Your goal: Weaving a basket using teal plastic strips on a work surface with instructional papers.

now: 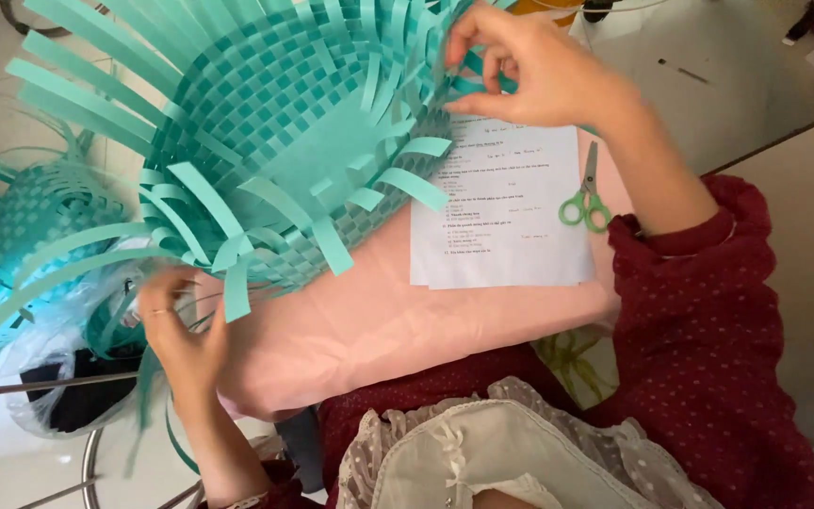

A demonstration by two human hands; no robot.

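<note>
A large basket (284,123) woven from teal paper strips is tilted over a pink board (379,320) on my lap, with loose strip ends sticking out all around. My right hand (520,71) pinches strips at the basket's right rim, near the top. My left hand (176,330) is low at the left, below the basket, with its fingers closed around loose teal strips.
A printed white sheet (511,226) lies on the pink board, with green-handled scissors (586,203) at its right edge. A second woven teal basket (40,217) sits at the left above a plastic bag (58,377) on a metal stool.
</note>
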